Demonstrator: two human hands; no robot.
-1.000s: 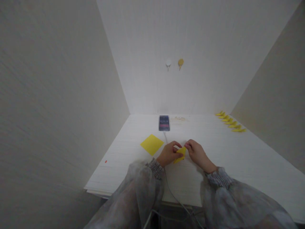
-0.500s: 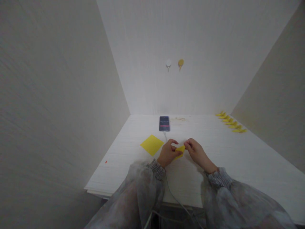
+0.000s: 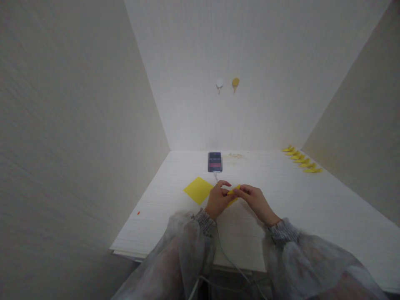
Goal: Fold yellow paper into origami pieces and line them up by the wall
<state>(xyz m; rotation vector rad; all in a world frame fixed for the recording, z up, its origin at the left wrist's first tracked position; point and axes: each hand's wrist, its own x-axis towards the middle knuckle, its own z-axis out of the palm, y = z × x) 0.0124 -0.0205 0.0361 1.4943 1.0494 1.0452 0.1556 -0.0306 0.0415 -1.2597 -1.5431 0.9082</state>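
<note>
Both left hand [image 3: 218, 201] and right hand [image 3: 256, 203] pinch folded yellow paper [image 3: 232, 202], each grip nearly closed

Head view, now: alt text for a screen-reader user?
A left hand and a right hand pinch a folded yellow paper over a white table. A flat yellow sheet lies just left of the left hand, a pixelated dark device farther back, and folded yellow pieces line up at far right.

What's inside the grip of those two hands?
Yellow paper, pinched by the left hand and right hand. Parts show around the fingers; the covered rest, and its full shape, can't be seen.
</note>
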